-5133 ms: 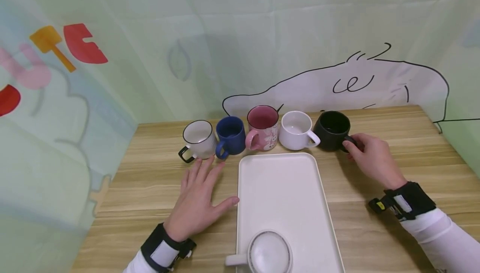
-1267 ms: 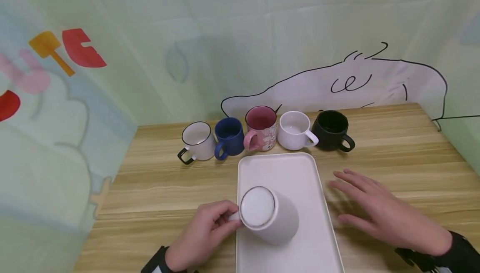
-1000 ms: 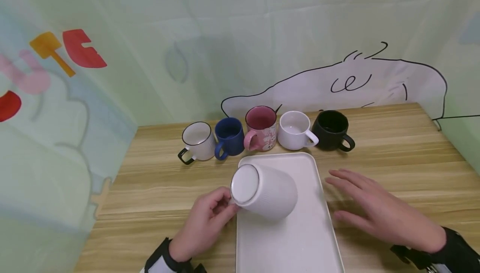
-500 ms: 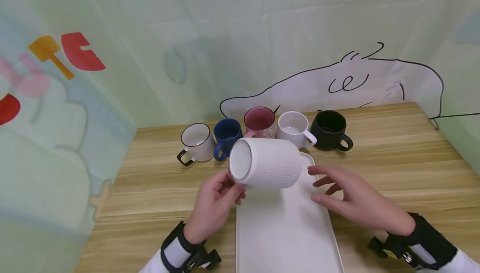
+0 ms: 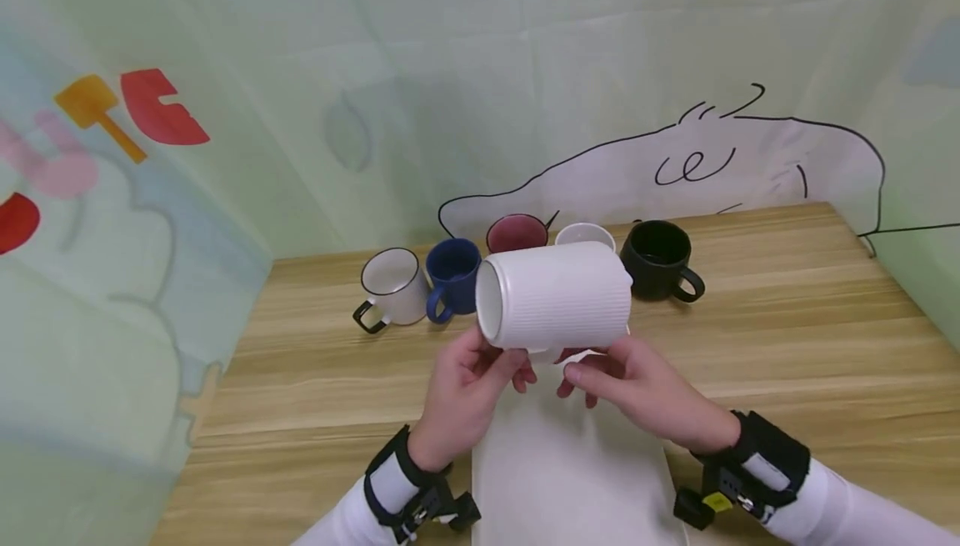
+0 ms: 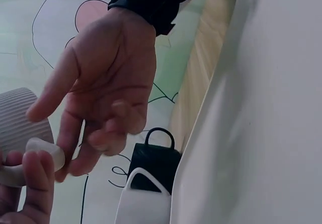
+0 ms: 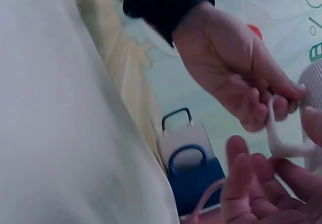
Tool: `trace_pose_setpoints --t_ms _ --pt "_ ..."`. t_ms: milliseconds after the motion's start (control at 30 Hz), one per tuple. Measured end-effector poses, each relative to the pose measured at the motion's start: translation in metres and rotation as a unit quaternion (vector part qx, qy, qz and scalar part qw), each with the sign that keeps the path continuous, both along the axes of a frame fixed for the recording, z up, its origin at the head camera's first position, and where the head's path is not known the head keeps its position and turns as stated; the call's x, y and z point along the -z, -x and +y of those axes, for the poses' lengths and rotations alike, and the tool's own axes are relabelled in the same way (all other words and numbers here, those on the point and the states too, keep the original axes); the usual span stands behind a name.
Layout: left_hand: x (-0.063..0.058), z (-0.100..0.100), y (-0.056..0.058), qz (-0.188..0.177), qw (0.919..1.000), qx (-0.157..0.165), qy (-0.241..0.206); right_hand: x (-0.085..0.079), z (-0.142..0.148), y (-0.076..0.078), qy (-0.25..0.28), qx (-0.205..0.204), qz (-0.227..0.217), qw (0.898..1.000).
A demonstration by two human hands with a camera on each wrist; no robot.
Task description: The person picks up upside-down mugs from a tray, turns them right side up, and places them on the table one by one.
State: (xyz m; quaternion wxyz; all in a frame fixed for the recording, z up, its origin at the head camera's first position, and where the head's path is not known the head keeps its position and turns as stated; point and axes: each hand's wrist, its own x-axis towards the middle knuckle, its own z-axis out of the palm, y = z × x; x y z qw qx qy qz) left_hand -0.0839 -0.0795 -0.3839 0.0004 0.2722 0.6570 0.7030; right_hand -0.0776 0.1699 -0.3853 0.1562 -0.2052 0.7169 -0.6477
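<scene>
A white ribbed mug is held on its side above the tray. Its base faces left, its mouth faces right and is hidden, and its handle hangs below. Near the base end, my left hand pinches that handle between thumb and fingers, which the right wrist view confirms with the left hand at its upper part. My right hand is at the handle's other end. In the left wrist view the right hand has its thumb apart from its fingers, with a finger at the handle.
Behind the held mug stands a row: a black-rimmed white mug, a blue mug, a pink mug and a white mug, both partly hidden, and a black mug. A printed cloth hangs behind the wooden table.
Earlier the ribbed mug stood upside down on the tray while my right hand held the black mug's handle. My left hand has since lifted and tipped it sideways; my right hand has come to its handle.
</scene>
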Motion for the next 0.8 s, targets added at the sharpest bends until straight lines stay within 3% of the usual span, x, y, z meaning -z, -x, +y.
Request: trace_pose_setpoints --t_ms 200,333,500,800 --pt "0.002 0.008 -0.001 -0.026 0.9995 0.009 -0.014 0.002 -0.011 -0.001 0.055 0.041 -0.065 0.996" --pt "0.005 0.011 -0.002 -0.04 0.9988 0.015 -0.023 0.005 -0.014 -0.002 0.096 0.064 -0.083 0.99" --pt "0.007 0.012 -0.002 -0.051 0.9983 0.02 -0.02 0.011 -0.015 -0.004 0.144 0.057 -0.06 0.986" --pt "-0.001 0.007 -0.002 -0.063 0.9966 0.024 0.047 0.012 -0.01 -0.007 0.158 0.059 -0.008 0.986"
